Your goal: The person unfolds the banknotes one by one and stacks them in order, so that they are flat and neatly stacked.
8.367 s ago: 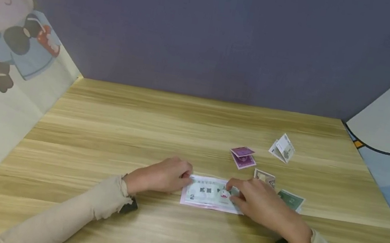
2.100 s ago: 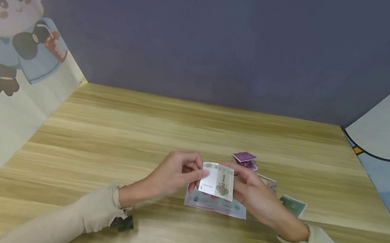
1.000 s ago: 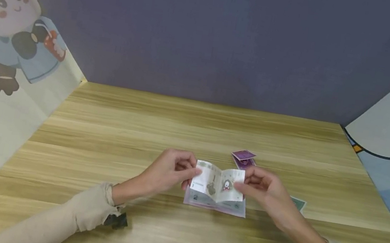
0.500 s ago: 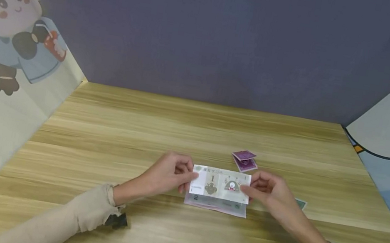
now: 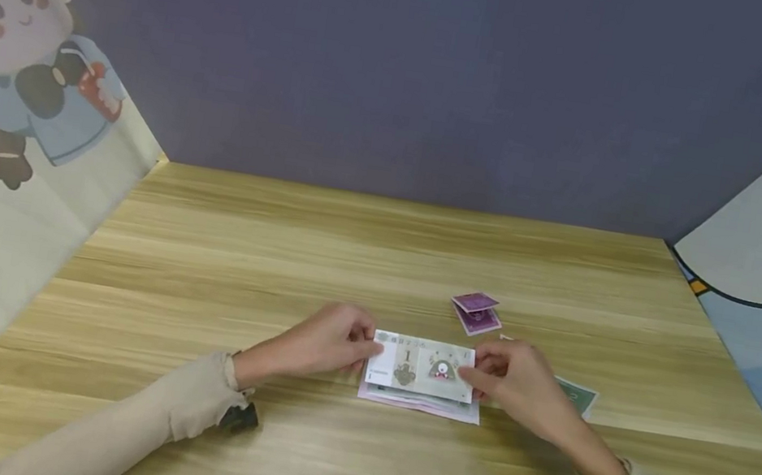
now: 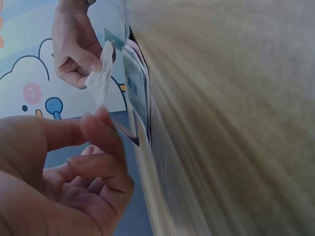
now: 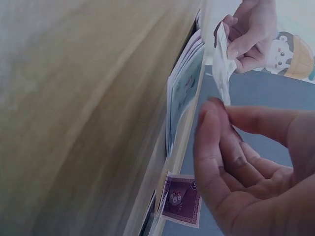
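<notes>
A pale play banknote (image 5: 437, 348) marked 1 is stretched between both hands, its creases almost flattened. My left hand (image 5: 328, 340) pinches its left end between thumb and fingers; my right hand (image 5: 526, 391) pinches the right end. Beneath it lies a stack of flat notes (image 5: 418, 409), pinkish at the bottom edge and mostly covered in the head view. Both wrist views show a gap between the held note (image 6: 101, 81) and that stack (image 7: 183, 93), whose top note is pale green-blue.
Behind the hands a folded purple note (image 5: 476, 315) stands half open on the wooden table (image 5: 260, 252). A green note (image 5: 579, 397) lies right of my right hand, partly covered. Another note's corner peeks out behind that hand. A dark panel (image 5: 434, 81) closes the back.
The pale note, folded at the back right 8.4 seconds ago, was picked up and opened out between both hands. Over the last half second it has come slightly lower, toward the stack.
</notes>
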A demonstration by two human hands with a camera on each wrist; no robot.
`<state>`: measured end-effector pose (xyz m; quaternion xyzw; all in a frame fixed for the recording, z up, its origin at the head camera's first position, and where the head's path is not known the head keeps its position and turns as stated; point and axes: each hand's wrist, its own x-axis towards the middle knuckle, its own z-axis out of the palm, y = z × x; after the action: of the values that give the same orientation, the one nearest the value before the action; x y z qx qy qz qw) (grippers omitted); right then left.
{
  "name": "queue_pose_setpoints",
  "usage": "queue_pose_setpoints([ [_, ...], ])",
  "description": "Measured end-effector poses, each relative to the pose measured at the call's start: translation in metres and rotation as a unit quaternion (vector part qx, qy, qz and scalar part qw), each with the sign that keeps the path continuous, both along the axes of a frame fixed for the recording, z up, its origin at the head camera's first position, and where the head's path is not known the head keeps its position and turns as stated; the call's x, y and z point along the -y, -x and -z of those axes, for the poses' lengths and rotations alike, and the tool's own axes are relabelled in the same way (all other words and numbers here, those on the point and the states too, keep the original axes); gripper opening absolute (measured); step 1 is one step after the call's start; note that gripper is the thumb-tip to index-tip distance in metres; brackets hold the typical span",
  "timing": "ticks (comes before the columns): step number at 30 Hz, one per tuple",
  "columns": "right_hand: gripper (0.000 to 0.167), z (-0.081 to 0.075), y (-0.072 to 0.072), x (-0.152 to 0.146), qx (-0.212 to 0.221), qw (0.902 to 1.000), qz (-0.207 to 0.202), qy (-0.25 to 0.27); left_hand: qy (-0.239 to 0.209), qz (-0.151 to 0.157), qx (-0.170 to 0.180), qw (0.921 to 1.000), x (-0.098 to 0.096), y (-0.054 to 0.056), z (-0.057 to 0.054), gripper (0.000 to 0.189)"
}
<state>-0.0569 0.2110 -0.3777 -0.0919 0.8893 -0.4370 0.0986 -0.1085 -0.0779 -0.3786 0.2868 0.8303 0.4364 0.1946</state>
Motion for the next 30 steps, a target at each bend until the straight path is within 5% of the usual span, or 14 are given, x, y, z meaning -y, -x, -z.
queue_pose_setpoints([
  [16,0.024,0.006,0.009,0.001,-0.019,0.9949,-0.08,-0.057,0.093,0.075,0.004,0.9928,-0.009,0.013,0.01,0.025],
  [25,0.02,0.009,0.007,0.006,-0.035,0.9923,-0.073,-0.094,0.13,0.067,0.015,0.9891,-0.012,0.012,0.007,0.024],
  [30,0.02,0.008,0.005,0.01,-0.055,0.9874,-0.049,-0.14,0.14,0.056,-0.009,0.9886,-0.013,0.01,0.007,0.026],
])
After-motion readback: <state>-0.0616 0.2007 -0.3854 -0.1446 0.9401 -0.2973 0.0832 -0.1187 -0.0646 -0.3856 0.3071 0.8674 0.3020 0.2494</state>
